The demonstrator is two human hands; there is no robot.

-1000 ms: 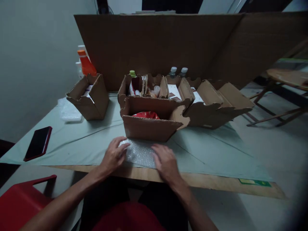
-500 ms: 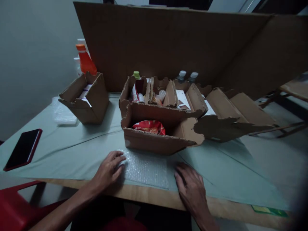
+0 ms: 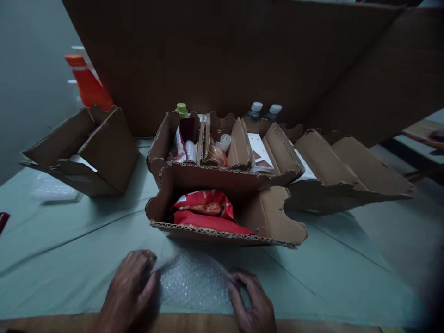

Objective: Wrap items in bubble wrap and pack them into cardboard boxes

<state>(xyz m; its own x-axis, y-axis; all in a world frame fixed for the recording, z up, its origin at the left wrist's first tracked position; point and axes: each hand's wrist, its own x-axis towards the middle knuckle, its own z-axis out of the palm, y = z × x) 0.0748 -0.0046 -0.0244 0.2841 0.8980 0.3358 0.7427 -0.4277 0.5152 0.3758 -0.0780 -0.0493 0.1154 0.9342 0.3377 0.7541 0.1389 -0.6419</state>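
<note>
1. Bubble-wrap sheet (image 3: 194, 284) spans between both hands over the tabletop (image 3: 86, 240), at six o'clock.
2. Left hand (image 3: 130, 283): fingers pinching its ten-o'clock side.
3. Right hand (image 3: 255, 300): fingers pinching its two-o'clock side.
4. Cardboard bin (image 3: 277, 217) beyond, twelve o'clock.

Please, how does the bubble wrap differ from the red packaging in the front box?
The bubble wrap is see-through, the red packaging opaque and printed. The bubble wrap extends between the left hand and right hand; the red packaging sits inside the front box. Both look shiny.
</note>
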